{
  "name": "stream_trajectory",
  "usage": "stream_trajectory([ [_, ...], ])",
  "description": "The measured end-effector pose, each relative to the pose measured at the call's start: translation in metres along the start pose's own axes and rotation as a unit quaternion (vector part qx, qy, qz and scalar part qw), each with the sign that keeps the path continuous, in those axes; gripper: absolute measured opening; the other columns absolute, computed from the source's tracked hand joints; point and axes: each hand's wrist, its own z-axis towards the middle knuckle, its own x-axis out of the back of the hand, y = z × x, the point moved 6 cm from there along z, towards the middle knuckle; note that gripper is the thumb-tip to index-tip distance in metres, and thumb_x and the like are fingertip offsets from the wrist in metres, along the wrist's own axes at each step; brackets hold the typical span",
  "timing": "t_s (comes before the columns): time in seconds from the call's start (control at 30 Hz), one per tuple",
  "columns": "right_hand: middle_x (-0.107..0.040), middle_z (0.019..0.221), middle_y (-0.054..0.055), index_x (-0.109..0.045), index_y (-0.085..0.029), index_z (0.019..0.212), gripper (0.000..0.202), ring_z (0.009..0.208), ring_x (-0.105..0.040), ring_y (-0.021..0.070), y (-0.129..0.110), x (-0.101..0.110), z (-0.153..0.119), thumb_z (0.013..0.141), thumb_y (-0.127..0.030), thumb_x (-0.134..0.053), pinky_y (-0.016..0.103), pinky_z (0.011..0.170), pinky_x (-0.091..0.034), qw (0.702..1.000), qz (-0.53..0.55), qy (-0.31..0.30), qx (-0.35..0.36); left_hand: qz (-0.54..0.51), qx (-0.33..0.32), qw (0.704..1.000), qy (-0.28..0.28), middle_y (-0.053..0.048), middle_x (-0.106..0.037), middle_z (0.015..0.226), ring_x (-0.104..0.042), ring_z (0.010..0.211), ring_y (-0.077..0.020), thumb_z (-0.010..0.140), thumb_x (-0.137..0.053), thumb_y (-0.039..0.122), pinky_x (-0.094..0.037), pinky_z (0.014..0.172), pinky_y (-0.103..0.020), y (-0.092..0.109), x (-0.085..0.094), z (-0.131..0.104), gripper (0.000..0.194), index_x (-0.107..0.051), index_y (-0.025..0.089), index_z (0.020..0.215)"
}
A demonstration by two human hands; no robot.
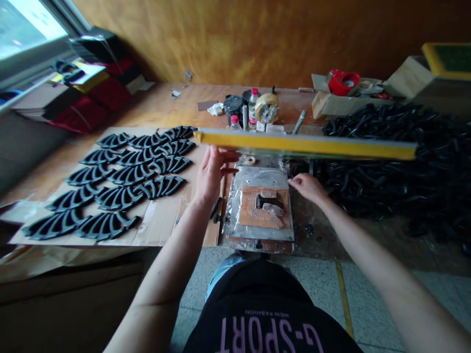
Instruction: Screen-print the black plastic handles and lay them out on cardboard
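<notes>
A long yellow bar, likely the edge of a screen frame (305,143), spans above the work spot. Just under its left end is my left hand (212,174), fingers spread and pointing right; whether it touches the frame I cannot tell. My right hand (307,186) has its fingers pinched by the right edge of a grey metal plate (263,175); anything between them is hidden. On the plate lies a brown board (250,208) with a black curved piece (272,202) set in its middle, between small blocks.
Rows of black ribbed pieces (121,164) lie on a cardboard sheet (162,215) to the left. A large heap of black parts (382,176) covers the right side. Behind stand bottles (252,110), a tape roll (267,108), dark tubs (234,107) and an open carton (327,104).
</notes>
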Motion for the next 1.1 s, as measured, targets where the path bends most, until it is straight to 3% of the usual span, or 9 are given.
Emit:
stream_trajectory([
  [0.1, -0.067, 0.094, 0.009, -0.065, -0.017, 0.080, 0.024, 0.091, -0.061, 0.0214, -0.035, -0.055, -0.032, 0.082, -0.040, -0.069, 0.029, 0.079, -0.045, 0.993, -0.047, -0.069, 0.088, -0.024, 0.022, 0.999, 0.035, -0.009, -0.069, 0.102, -0.067, 0.091, -0.0169, 0.090, -0.037, 0.065, -0.054, 0.067, -0.025, -0.019, -0.008, -0.009, 0.054, -0.056, 0.021, 0.115],
  [0.17, -0.067, 0.095, 0.013, -0.064, -0.014, 0.086, 0.019, 0.094, -0.061, 0.0230, -0.058, -0.073, -0.047, 0.088, -0.033, -0.063, 0.031, 0.081, -0.045, 0.990, -0.080, -0.086, 0.083, -0.033, 0.136, 0.990, 0.007, -0.013, -0.070, 0.106, -0.068, 0.090, -0.0200, 0.086, -0.044, 0.066, -0.054, 0.064, -0.027, -0.058, -0.019, -0.040, 0.057, -0.055, 0.019, 0.117],
  [0.27, -0.068, 0.091, 0.013, -0.061, -0.014, 0.095, 0.019, 0.090, -0.061, 0.0228, -0.093, -0.075, -0.067, 0.094, -0.030, -0.054, 0.031, 0.078, -0.045, 0.995, -0.050, -0.069, 0.055, -0.032, 0.375, 0.921, -0.102, -0.020, -0.067, 0.116, -0.068, 0.096, -0.0280, 0.079, -0.057, 0.065, -0.056, 0.064, -0.033, -0.127, -0.037, -0.114, 0.061, -0.058, 0.016, 0.116],
  [0.4, -0.068, 0.093, 0.004, -0.063, -0.020, 0.096, 0.011, 0.092, -0.061, 0.0168, -0.123, -0.075, -0.089, 0.093, -0.020, -0.053, 0.027, 0.081, -0.044, 0.962, 0.075, -0.106, 0.238, -0.065, 0.407, 0.910, -0.040, -0.017, -0.067, 0.117, -0.068, 0.099, -0.0263, 0.082, -0.057, 0.060, -0.058, 0.073, -0.035, -0.164, -0.006, -0.157, 0.049, -0.061, 0.016, 0.103],
  [0.47, -0.069, 0.097, 0.002, -0.066, -0.022, 0.096, 0.019, 0.095, -0.060, 0.0150, -0.088, -0.070, -0.082, 0.090, -0.011, -0.052, 0.026, 0.082, -0.044, 0.960, 0.068, -0.110, 0.248, -0.012, 0.382, 0.924, 0.024, -0.016, -0.068, 0.115, -0.070, 0.091, -0.0245, 0.083, -0.055, 0.057, -0.058, 0.070, -0.034, -0.168, 0.042, -0.156, 0.045, -0.060, 0.015, 0.099],
  [0.63, -0.069, 0.096, 0.011, -0.069, -0.017, 0.084, 0.025, 0.095, -0.059, 0.0192, 0.103, -0.042, -0.041, 0.085, -0.002, -0.049, 0.029, 0.078, -0.043, 0.983, -0.157, -0.092, -0.012, 0.205, 0.381, 0.877, 0.210, -0.014, -0.072, 0.091, -0.072, 0.073, -0.0242, 0.090, -0.039, 0.053, -0.059, 0.066, -0.036, -0.177, 0.199, -0.158, 0.042, -0.057, 0.016, 0.094],
  [0.8, -0.068, 0.101, 0.016, -0.071, -0.015, 0.086, 0.027, 0.114, -0.053, 0.0260, 0.173, -0.033, -0.045, 0.084, 0.000, -0.049, 0.037, 0.090, -0.039, 0.980, -0.180, -0.087, -0.014, 0.402, 0.455, 0.785, 0.125, -0.015, -0.066, 0.062, -0.068, 0.058, -0.0310, 0.090, -0.029, 0.058, -0.057, 0.063, -0.042, -0.200, 0.253, -0.148, 0.058, -0.063, 0.012, 0.087],
  [1.0, -0.067, 0.104, 0.012, -0.059, -0.017, 0.129, 0.036, 0.100, -0.056, 0.0237, 0.071, -0.052, -0.052, 0.095, -0.019, -0.045, 0.035, 0.085, -0.042, 0.987, -0.126, -0.028, 0.092, 0.500, 0.516, 0.695, 0.018, -0.015, -0.058, 0.045, -0.058, 0.042, -0.0274, 0.084, -0.029, 0.070, -0.047, 0.046, -0.037, -0.182, 0.251, -0.110, 0.071, -0.064, 0.011, 0.067],
  [1.1, -0.066, 0.098, 0.006, -0.056, -0.023, 0.134, 0.038, 0.093, -0.055, 0.0198, -0.016, -0.068, -0.060, 0.097, -0.026, -0.046, 0.030, 0.080, -0.042, 0.971, -0.063, -0.025, 0.230, 0.436, 0.415, 0.799, -0.003, -0.010, -0.060, 0.049, -0.057, 0.043, -0.0212, 0.081, -0.038, 0.073, -0.044, 0.044, -0.030, -0.147, 0.205, -0.069, 0.067, -0.064, 0.011, 0.077],
])
